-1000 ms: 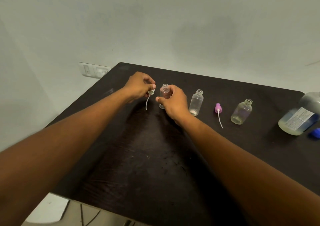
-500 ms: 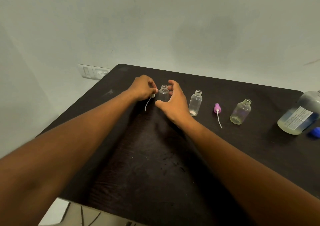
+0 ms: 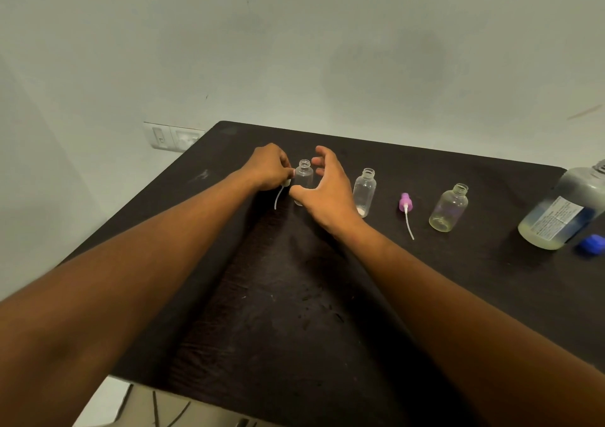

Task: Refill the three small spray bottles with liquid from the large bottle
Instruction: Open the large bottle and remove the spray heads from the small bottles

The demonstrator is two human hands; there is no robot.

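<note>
The dark counter lies bare from its near edge up to the hands. At 12 o'clock the left hand has its grip pinched on a white spray head, tube dangling. Just right, an uncapped bottle stands inside the right hand, grip spread apart, fingers arched around it. Toward 1 o'clock: second bottle, purple spray head, third bottle. At 2 o'clock, the large bottle and blue cap sit by the right edge.

Dim, even, greenish indoor light. Soft shadows beneath forearms on the table. Slightly soft and grainy throughout; wide-angle bending at edges, near forearms stretched and blurred.
</note>
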